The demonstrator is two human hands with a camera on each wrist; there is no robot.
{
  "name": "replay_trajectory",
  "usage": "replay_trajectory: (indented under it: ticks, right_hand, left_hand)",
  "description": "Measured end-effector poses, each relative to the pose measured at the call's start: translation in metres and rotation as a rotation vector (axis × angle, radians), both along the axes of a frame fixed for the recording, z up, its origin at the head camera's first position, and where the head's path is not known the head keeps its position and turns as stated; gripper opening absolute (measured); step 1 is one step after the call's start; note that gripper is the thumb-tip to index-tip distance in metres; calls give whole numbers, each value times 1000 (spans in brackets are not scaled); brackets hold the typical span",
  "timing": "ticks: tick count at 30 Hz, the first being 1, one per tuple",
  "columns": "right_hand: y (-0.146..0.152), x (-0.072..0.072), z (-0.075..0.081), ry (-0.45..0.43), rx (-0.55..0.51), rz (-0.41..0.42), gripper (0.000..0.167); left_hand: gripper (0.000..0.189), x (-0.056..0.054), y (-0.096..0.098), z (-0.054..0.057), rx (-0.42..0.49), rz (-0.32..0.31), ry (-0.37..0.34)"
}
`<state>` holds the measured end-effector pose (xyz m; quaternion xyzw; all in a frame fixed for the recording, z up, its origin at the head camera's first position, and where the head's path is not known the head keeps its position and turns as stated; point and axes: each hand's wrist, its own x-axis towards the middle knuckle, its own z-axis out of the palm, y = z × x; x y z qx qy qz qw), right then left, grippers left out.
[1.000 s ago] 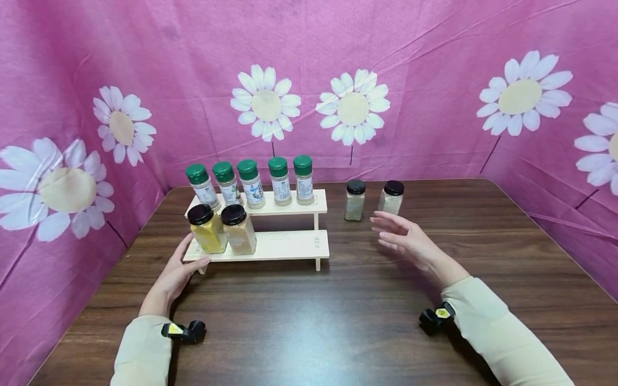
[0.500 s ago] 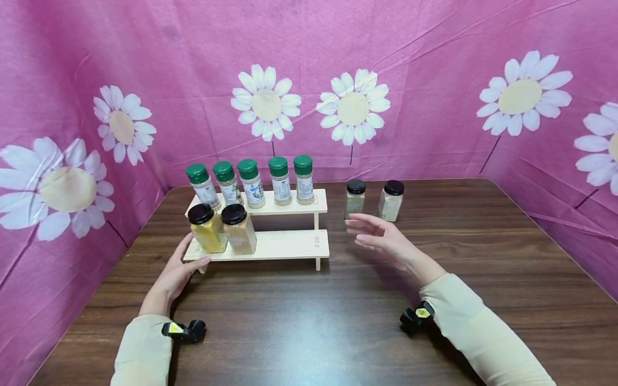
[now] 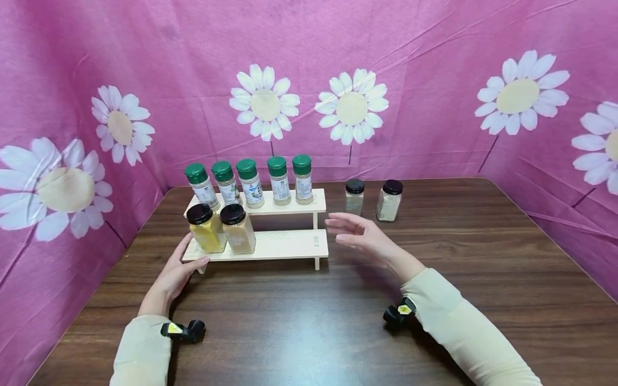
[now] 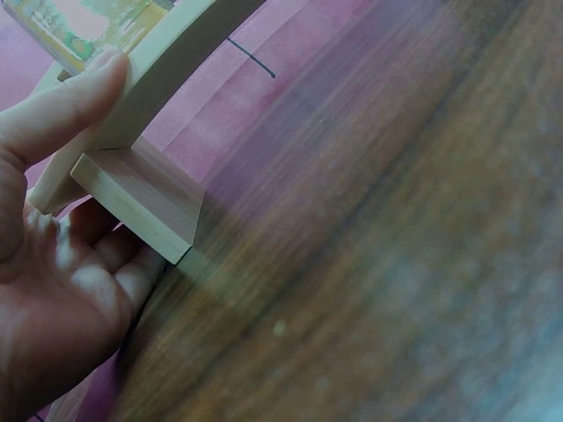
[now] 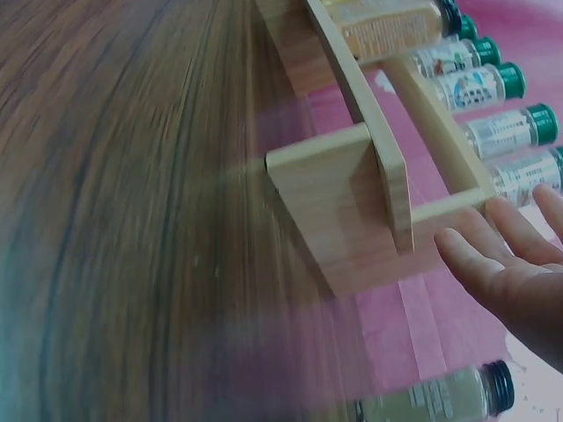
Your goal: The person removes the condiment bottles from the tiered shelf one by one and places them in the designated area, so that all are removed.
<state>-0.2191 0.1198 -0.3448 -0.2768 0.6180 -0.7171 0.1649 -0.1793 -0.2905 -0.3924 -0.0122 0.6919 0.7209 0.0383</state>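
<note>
A two-tier light wooden spice rack [image 3: 289, 245] stands on the table. My left hand [image 3: 171, 273] grips its left end, the thumb on the lower shelf's front edge and the fingers behind and under, as the left wrist view shows. Beside that hand on the lower shelf are a spice jar of yellow powder [image 3: 208, 235] and one of tan powder [image 3: 240, 237], both black-lidded. My right hand [image 3: 368, 240] hovers just off the rack's right end, fingers loosely extended and holding nothing. Behind it stands a black-lidded jar of greenish spice [image 3: 354, 201], partly hidden.
Several green-capped spice bottles [image 3: 303, 187] line the upper shelf. A black-lidded jar of pale spice [image 3: 389, 203] stands at the back right of the brown wood table [image 3: 289, 327]. A pink cloth with daisies [image 3: 425, 107] surrounds the table.
My right hand has moved left, from in front of the pale spice jar to beside the rack's right end. My left hand keeps its hold on the rack.
</note>
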Motion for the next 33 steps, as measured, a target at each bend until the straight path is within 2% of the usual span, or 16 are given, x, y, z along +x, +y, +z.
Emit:
replay_trajectory:
  ticks: [7,16,33]
  right_hand:
    - [-23,1,5,-19,-9,17,56]
    - [-46,1,5,-55,-35,11,49]
    - [-94,3,2,-4,10,3,50]
  left_hand:
    - [86,0,0,-1,-5,-2,5]
    - [86,0,0,0,-12,-2,15]
    - [86,0,1,-1,-7,4,18]
